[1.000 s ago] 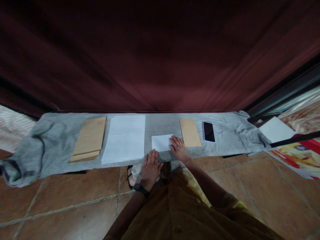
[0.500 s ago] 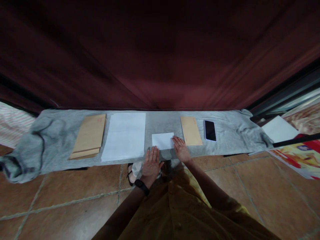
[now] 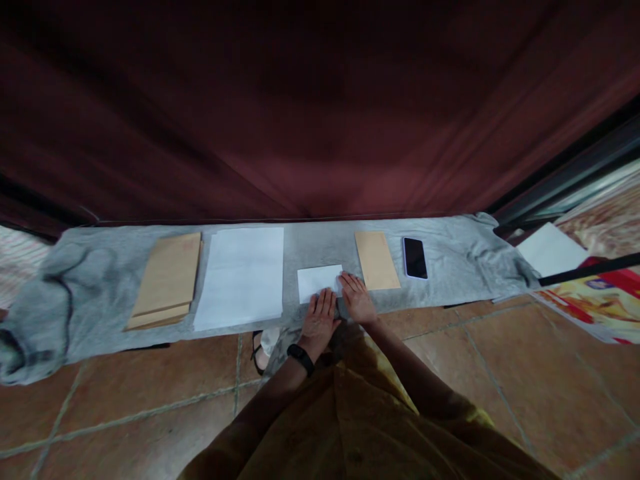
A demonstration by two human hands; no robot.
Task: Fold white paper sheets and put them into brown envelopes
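Dark red drapery (image 3: 310, 153) well beyond the fingers (image 3: 327, 300); gray cloth over the long surface (image 3: 320, 243) beneath them. Left hand (image 3: 319, 325) laid flat, fingers extended over the near edge of a small white paper (image 3: 313, 279), apparently folded; right hand (image 3: 360, 303) likewise flat, fingertips on its right end. Both hands free of any grip, merely resting or pressing, with force impossible to tell. Probably light, somewhat stiff if layered, easy to crease, and likely to slide on the cloth unless weighted from above. Best hold: pinched at the exposed left end, or at the far edge ahead of the left fingers.

Just right of the right fingers, a single brown envelope (image 3: 377, 260); farther right, a dark-screened phone (image 3: 415, 258). Left of the left fingers, a stack of large white sheets (image 3: 240, 277); farther left, a pile of brown envelopes (image 3: 167, 273). Likeliest obstruction: the single brown envelope, close beside the right fingers, and the hands themselves, hiding the paper's near right corner.
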